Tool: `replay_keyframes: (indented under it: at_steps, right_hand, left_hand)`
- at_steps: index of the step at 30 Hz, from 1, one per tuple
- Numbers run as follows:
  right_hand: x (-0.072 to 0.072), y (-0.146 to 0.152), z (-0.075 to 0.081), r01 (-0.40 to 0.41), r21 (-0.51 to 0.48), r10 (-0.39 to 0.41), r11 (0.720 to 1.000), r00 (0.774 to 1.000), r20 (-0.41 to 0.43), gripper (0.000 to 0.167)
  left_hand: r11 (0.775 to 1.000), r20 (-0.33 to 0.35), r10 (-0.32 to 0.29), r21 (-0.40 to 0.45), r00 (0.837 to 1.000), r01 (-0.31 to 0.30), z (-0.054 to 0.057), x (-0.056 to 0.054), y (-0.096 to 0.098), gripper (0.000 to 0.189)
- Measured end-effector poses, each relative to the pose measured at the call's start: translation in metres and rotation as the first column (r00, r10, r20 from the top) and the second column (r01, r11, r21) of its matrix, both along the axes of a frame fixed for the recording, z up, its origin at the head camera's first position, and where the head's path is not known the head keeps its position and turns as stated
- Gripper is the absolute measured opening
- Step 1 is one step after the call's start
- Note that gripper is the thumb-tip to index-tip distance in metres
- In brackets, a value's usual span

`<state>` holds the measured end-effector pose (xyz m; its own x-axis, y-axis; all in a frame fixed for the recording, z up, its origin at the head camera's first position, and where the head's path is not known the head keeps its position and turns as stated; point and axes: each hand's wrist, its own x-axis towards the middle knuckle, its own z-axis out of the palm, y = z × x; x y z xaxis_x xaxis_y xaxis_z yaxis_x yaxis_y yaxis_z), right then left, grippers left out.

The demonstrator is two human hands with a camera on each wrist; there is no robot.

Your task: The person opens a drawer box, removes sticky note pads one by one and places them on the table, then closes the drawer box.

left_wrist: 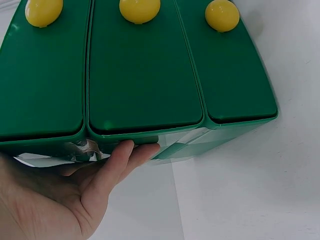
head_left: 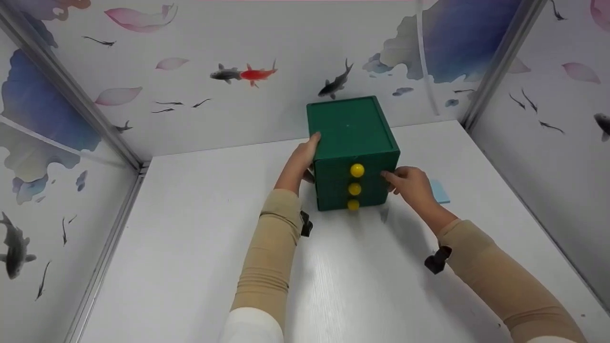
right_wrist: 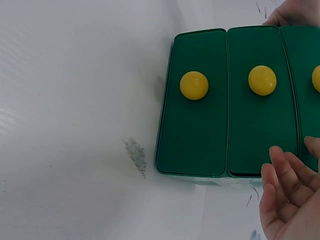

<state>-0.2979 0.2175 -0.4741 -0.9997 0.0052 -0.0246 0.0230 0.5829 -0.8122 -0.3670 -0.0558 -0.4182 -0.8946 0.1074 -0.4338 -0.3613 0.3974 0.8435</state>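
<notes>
A green cabinet [head_left: 350,126] with three stacked drawers stands near the back of the white table. Each drawer front carries a round yellow knob [head_left: 357,170], and all three fronts look pushed in. My left hand [head_left: 302,157] rests along the cabinet's left side, its thumb near the upper edge; the left wrist view shows the fingers [left_wrist: 117,165] laid against that side, beside shiny clear tape [left_wrist: 182,142]. At the right edge of the front is my right hand [head_left: 411,183]. Its loosely bent fingers [right_wrist: 285,177] are by the upper two drawers, away from the knobs.
Behind the right wrist, a light blue flat piece [head_left: 439,191] lies on the table [head_left: 214,247]. Printed panels [head_left: 214,109] enclose the back and both sides, with metal posts [head_left: 500,62] at the corners. A grey mark [right_wrist: 135,157] shows on the tabletop.
</notes>
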Motion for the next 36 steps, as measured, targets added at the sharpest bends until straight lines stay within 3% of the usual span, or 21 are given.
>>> replay_keyframes:
  at_steps: [10, 25, 36]
  right_hand:
    - [0.000, -0.002, 0.001, 0.021, 0.037, -0.021, 0.999, 1.000, -0.016, 0.044]
    - [0.004, -0.014, 0.002, 0.044, -0.017, -0.043, 0.999, 0.998, 0.051, 0.048]
    - [0.008, -0.031, -0.005, -0.009, 0.000, 0.009, 1.000, 0.997, 0.075, 0.049]
  left_hand:
    - [1.000, -0.030, 0.015, 0.004, 0.999, -0.015, 0.000, 0.001, 0.001, 0.083]
    - [1.000, -0.019, 0.006, 0.006, 1.000, -0.006, -0.001, 0.001, -0.001, 0.082]
    - [1.000, -0.029, 0.011, 0.002, 1.000, -0.011, -0.002, -0.001, 0.000, 0.085]
